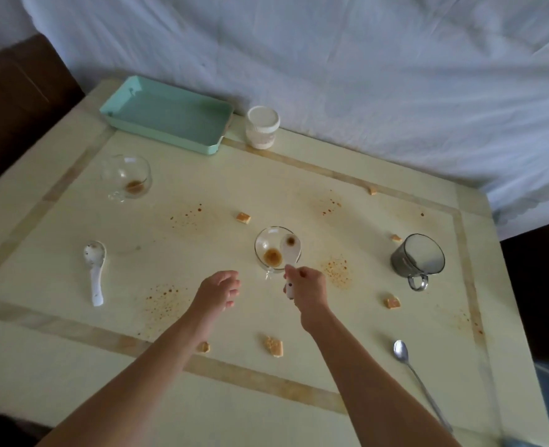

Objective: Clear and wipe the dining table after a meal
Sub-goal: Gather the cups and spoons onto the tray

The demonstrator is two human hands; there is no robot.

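**Gripping white ceramic spoon [290, 246] at clear glass cup [271, 250]**

Right hand [308, 287] pinches the spoon's handle. The spoon bowl lies across the cup's rim, mid-way across the table [202, 414]. Left hand [218, 290] hovers just beside the cup, fingers loosely curled, holding nothing. Biscuit pieces [274, 346] and brown spatter [337, 271] lie around.

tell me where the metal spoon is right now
In the head view the metal spoon lies by the table's near right corner, its bowl end pointing away from the person, closer to them than the dark mug and a biscuit piece.
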